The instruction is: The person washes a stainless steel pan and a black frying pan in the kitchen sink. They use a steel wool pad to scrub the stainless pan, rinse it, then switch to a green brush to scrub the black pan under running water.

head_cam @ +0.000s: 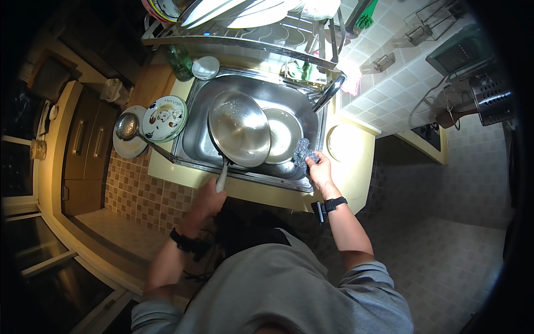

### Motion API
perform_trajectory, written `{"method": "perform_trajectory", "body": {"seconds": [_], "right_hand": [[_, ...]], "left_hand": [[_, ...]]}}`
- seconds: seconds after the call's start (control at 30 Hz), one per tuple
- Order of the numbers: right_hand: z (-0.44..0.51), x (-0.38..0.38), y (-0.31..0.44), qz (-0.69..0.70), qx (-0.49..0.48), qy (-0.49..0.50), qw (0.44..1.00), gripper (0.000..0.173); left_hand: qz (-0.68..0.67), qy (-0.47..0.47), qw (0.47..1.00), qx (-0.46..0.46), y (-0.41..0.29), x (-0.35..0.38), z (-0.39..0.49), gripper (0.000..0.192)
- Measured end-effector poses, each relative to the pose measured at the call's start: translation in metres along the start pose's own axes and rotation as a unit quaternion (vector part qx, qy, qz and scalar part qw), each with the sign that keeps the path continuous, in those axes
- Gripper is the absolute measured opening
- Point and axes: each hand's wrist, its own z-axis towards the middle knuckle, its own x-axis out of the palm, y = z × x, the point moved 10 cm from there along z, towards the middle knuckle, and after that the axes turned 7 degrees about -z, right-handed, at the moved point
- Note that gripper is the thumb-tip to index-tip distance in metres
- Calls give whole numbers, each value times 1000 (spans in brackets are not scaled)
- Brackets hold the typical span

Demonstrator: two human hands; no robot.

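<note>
Gripped in my left hand point(211, 196) is the pale handle of a steel frying pan point(240, 129), which is held over a stainless steel sink point(198, 133) with its inside facing up. My right hand point(319, 169) pinches a grey metal scouring pad point(303, 153) at the sink's right side. Between the pan and the pad, a round, shiny lid or dish point(285, 135) lies in the sink, partly covered by the pan. The chrome faucet point(329, 92) rises at the back right corner.
Left of the sink are stacked plates point(164, 119) and a ladle point(127, 126) resting on another plate. A green bottle point(180, 62) and a white bowl point(205, 67) stand behind. A metal dish rack point(250, 44) with plates overhangs the back. Utensils hang on the right wall.
</note>
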Motion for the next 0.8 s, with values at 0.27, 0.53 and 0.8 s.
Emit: {"method": "perform_trajectory", "body": {"seconds": [0.27,0.53,0.8], "right_hand": [[-15,-3,4,58,2,8,998,20],[-19,-4,6,66,-11,15,998,18],[-4,-3,-2,-5,11,-6,1000,21]], "left_hand": [[156,21,987,15,-51,17,9,28],[174,21,983,54,-60,62,23,26],[70,58,995,49,-33,74,36,39]]}}
